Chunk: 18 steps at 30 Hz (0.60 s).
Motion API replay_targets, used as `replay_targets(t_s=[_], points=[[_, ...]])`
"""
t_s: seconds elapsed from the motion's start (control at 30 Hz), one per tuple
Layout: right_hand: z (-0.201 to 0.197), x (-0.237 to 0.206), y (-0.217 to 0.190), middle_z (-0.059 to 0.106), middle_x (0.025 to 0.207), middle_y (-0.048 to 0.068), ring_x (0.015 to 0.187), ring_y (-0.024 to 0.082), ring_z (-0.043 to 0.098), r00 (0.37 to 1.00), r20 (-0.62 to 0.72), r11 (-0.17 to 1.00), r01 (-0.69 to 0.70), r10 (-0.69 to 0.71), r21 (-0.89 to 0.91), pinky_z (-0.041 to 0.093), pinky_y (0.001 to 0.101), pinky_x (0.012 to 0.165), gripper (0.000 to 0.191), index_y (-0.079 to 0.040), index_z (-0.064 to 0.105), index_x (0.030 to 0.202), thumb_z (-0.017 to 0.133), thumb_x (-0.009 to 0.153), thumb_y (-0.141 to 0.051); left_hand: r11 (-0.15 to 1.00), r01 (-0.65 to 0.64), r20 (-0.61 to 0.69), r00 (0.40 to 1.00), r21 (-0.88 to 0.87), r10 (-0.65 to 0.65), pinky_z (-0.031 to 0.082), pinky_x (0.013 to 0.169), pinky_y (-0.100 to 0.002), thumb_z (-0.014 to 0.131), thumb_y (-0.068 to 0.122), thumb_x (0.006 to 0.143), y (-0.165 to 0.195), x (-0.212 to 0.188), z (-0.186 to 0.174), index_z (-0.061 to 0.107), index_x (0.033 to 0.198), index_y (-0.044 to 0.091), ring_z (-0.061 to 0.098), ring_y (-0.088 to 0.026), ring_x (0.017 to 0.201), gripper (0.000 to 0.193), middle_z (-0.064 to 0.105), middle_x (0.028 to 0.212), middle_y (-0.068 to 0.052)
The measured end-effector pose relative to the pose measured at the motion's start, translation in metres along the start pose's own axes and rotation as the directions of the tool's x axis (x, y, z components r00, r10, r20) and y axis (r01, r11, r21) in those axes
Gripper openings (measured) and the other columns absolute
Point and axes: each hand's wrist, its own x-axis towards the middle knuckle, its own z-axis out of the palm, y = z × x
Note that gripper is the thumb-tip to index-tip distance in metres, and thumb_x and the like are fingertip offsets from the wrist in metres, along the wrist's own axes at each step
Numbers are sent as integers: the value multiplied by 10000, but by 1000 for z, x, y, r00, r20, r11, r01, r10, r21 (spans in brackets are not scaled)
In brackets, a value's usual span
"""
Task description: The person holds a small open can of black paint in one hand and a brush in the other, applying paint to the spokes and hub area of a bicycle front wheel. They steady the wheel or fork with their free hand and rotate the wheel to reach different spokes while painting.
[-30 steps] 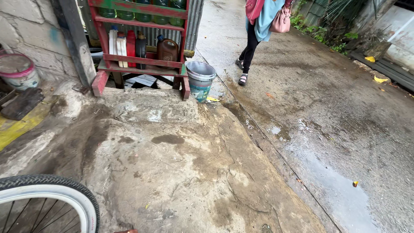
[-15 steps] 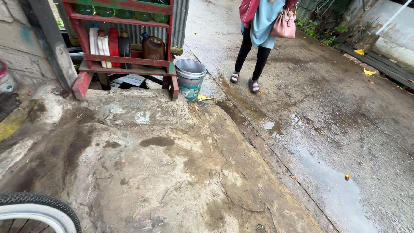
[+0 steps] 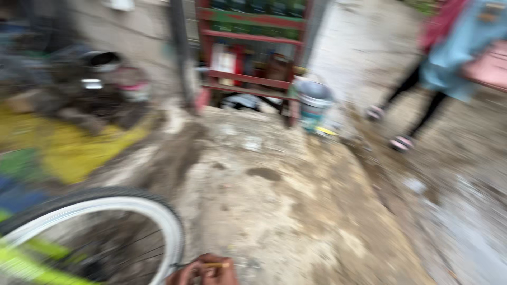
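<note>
Blurred bicycle wheel (image 3: 100,232), white rim, dark tyre, upright at lower left; thin yellowish stick (image 3: 216,264) beside it

Only one bare grip (image 3: 203,272) shows at the bottom edge, blurred, no sleeve visible.

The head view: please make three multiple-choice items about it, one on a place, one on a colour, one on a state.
1. Where is the wheel?
A. lower left
B. upper right
C. top centre

2. What colour is the rack?
A. white
B. red
C. black

3. What is the state of the hand?
A. flat and open on the ground
B. closed around a thin yellowish stick
C. resting on the bucket

Answers:
1. A, the wheel with its white rim fills the lower left corner.
2. B, the rack's bars are red, beside the grey bucket.
3. B, the fingers curl around the stick at the bottom edge; which hand it is cannot be told.
</note>
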Motion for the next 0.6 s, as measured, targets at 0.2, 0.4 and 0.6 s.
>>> replay_targets(t_s=[0.2,0.4,0.6], points=[[-10,21,-11,541,473,81,444,134,514,979,186,975,-42,83,-217,409,343,433,262,-15,751,750,680,931,-190,983,-166,-232,962,-74,145,419,607,-361,827,378,718,20,22,-20,756,1016,95,474,-141,553,417,527,589,29],[-24,66,-89,494,458,28,383,119,462,956,284,920,174,-73,-352,376,351,390,279,-94,737,1188,592,958,-154,996,41,-230,972,-75,-57,397,574,-349,922,349,672,21,27,-54,760,1027,62,457,-170,645,484,527,594,-12],[-23,112,-192,566,469,25,319,163,421,888,401,845,382,-225,-373,424,356,336,621,-141,409,1559,562,958,-172,973,185,-269,939,-135,-216,384,571,-339,861,252,744,10,27,-72,757,1073,66,431,-160,665,392,534,615,-23]])
